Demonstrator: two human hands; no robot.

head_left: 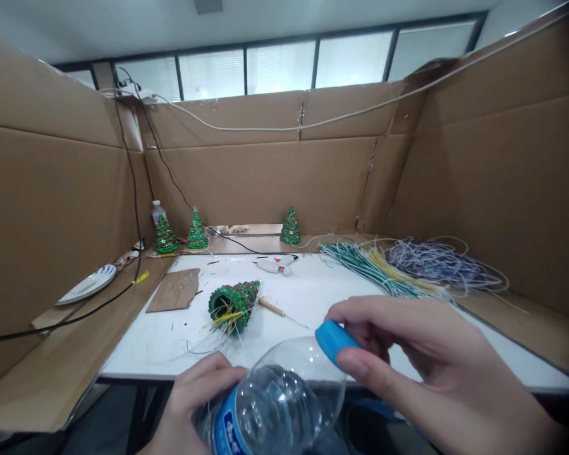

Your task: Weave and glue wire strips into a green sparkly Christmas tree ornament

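Note:
A large clear plastic bottle (284,404) with a blue label tilts in front of me at the table's near edge. My left hand (194,404) grips its left side, fingers curled by the label. Between the thumb and fingers of my right hand (417,360) is a blue bottle cap (336,341), at the bottle's upper right. Whether the cap sits on the neck I cannot tell. Beyond the bottle, a green beaded Christmas tree (236,304) lies on its side, yellow and white strands coming from its hollow base. A wooden-handled awl (272,308) lies beside it.
Three small green trees stand at the back, one of them (290,226) right of centre. A white glue gun (272,268) lies on the white table (313,284). Bundled green strands (365,268) and tangled wire (440,265) lie right. Cardboard walls (246,170) surround the table.

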